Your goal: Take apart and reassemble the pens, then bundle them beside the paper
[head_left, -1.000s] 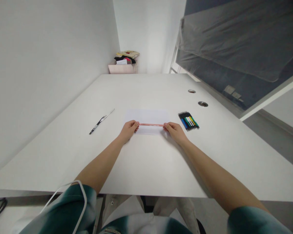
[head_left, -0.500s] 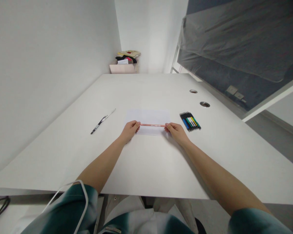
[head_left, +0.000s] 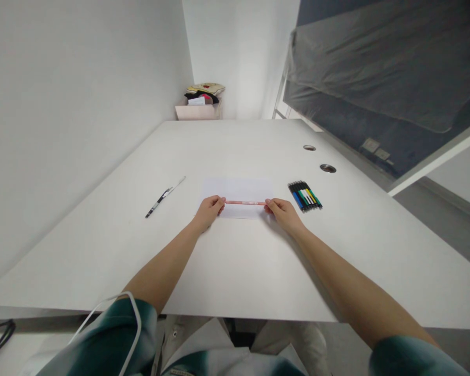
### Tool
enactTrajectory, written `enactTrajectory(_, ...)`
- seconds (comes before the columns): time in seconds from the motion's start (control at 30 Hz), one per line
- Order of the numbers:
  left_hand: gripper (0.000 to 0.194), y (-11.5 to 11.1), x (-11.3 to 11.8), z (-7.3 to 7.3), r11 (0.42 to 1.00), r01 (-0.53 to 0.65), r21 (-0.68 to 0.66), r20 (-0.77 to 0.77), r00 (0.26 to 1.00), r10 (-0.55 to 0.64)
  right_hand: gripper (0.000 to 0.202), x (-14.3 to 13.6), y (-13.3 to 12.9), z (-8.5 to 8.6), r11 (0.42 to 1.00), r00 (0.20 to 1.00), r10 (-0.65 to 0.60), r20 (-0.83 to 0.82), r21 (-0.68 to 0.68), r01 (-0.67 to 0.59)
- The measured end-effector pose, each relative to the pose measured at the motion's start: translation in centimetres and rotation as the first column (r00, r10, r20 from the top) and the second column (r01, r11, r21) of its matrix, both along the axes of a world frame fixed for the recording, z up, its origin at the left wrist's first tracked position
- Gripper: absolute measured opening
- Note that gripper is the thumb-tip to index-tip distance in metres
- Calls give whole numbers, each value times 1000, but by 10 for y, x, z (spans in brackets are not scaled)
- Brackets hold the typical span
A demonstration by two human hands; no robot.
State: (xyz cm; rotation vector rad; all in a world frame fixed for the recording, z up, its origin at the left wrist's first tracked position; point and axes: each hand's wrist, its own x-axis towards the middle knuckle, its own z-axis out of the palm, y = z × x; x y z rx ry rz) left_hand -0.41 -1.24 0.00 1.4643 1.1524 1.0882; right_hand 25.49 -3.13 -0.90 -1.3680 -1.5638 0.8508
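Observation:
My left hand [head_left: 210, 209] pinches the left end of a slim pinkish-orange pencil [head_left: 245, 202] with pale lettering. At its other end, my right hand [head_left: 280, 210] grips it between thumb and fingers. The pencil lies level across the view, above a white sheet of paper [head_left: 238, 185] on the table. Both of its tips are hidden in my fingers. To the right of my right hand lies a row of several pens [head_left: 304, 196], mostly black with blue, green, white and yellow parts.
Left of the paper, a black-and-white pen [head_left: 159, 202] lies slantwise, with a thin pale rod [head_left: 179, 183] in line with it. Two round holes [head_left: 328, 168] pierce the white table [head_left: 235, 266] at right. A pink box [head_left: 196, 113] of items stands beyond its far edge.
Both hands keep their hold on the pencil and have hardly moved. The whole view has shifted very slightly.

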Motion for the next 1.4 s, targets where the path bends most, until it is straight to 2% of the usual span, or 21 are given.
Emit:
enactTrajectory(0.27,33,1,0,-5,999,-26,38,8,1000,26,43,-1,0,0,1000,998,24,-60,1,-24)
enactTrajectory(0.37,22,-1,0,-4,992,-57,115,-86,994,67,35,-2,0,1,999,991,44,-127,-10,-46)
enactTrajectory(0.47,12,-6,2,-1,966,-61,252,-235,964,122,35,-3,-1,0,997,983,55,-177,-39,-62)
enactTrajectory(0.57,11,-12,4,3,934,-17,356,-346,926,148,37,-6,-4,1,997,993,74,-93,-2,-74)
enactTrajectory(0.7,19,-16,6,6,913,21,408,-373,916,145,33,-12,-10,5,986,983,117,139,98,-132)
enactTrajectory(0.87,31,-16,8,7,922,10,387,-356,924,140,38,-17,-16,12,974,916,185,356,59,-219)
enactTrajectory(1.0,33,-15,9,7,941,20,338,-390,913,120,36,-18,-18,15,967,838,203,507,31,-253)
enactTrajectory(1.17,35,-15,9,7,958,7,286,-359,928,101,34,-18,-19,16,963,806,205,555,31,-266)
enactTrajectory(1.4,42,-12,6,3,958,-62,279,-311,938,151,27,-18,-19,13,959,871,173,460,124,-256)
